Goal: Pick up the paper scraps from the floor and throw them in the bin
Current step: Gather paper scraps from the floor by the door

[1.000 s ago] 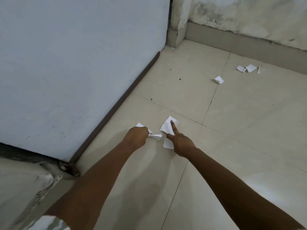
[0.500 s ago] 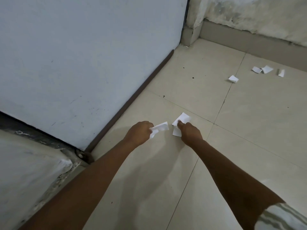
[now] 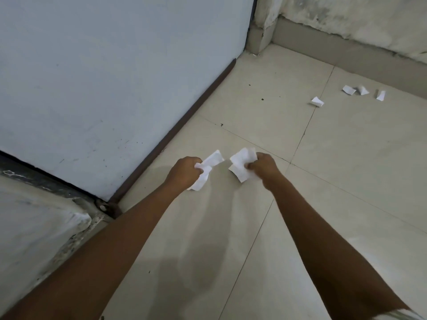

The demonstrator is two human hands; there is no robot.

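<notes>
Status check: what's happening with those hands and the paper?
Left hand, right hand: each grip shut on white paper scraps. Four small scraps still on floor. No bin visible.

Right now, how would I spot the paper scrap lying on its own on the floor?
Start at the stained white far wall and come down to the cream floor tiles. Three white scraps lie in a row there. The lone folded scrap sits apart, left of them and nearer, beside a tile joint.
</notes>
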